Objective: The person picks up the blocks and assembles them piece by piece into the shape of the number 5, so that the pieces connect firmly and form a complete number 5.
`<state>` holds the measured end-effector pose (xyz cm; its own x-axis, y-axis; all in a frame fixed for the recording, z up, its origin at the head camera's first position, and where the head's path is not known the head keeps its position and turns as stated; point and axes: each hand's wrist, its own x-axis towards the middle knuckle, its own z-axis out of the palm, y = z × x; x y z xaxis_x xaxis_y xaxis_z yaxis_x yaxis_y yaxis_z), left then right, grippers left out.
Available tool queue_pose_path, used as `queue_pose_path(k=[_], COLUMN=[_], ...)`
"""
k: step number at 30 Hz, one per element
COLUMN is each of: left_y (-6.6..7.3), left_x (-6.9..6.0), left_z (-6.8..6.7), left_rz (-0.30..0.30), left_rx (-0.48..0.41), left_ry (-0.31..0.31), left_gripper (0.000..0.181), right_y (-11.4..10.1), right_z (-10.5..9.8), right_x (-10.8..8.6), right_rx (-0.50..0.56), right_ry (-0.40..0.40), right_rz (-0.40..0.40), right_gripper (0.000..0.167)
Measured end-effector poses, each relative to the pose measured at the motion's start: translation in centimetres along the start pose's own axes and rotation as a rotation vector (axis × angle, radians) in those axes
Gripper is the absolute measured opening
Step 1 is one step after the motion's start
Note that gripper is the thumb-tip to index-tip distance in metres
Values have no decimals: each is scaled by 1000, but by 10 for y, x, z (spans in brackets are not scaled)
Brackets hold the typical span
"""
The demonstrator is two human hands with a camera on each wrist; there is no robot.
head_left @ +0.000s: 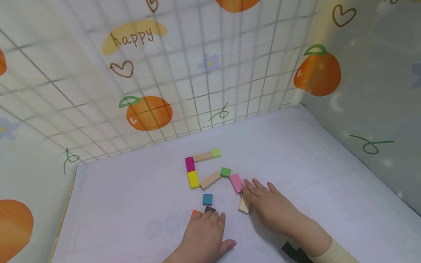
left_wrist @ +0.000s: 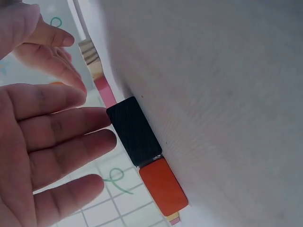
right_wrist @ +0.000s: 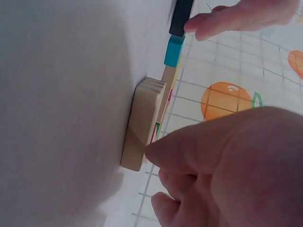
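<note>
My left hand [head_left: 204,232] lies palm down near the front, its straight fingers reaching over an orange block [head_left: 195,213] and a black block [head_left: 209,209]. In the left wrist view a fingertip meets the edge of the black block [left_wrist: 135,131], and the orange block [left_wrist: 163,187] sits right beside it. My right hand [head_left: 276,210] has its fingers extended over a plain wooden block [head_left: 244,205], beside a pink block [head_left: 235,183]. Seen from the right wrist, the thumb tip touches or nearly touches the wooden block [right_wrist: 141,125].
A teal block [head_left: 207,199] stands behind the black one. Farther back, yellow [head_left: 193,179], magenta [head_left: 190,164], green [head_left: 225,172] and lime [head_left: 216,153] blocks join plain wooden pieces [head_left: 210,180] in a bent line. A printed curtain [head_left: 184,80] hangs behind the white surface [head_left: 131,190].
</note>
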<state>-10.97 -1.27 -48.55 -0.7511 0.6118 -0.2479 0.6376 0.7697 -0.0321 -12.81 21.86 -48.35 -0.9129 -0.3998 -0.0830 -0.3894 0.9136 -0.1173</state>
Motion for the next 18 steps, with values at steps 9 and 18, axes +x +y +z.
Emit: queue_pose_path(k=[9,18], left_y=[2,2], left_x=[0,4], left_z=[-5,-4], left_rz=[-71,-36], left_rx=[-32,-32], left_ry=[-13,-110], left_gripper=[67,67], right_y=[1,3], right_z=[1,1], right_x=[-1,-1], right_rx=[6,12], right_ry=[16,16], right_rz=[-16,-11], right_gripper=[54,52])
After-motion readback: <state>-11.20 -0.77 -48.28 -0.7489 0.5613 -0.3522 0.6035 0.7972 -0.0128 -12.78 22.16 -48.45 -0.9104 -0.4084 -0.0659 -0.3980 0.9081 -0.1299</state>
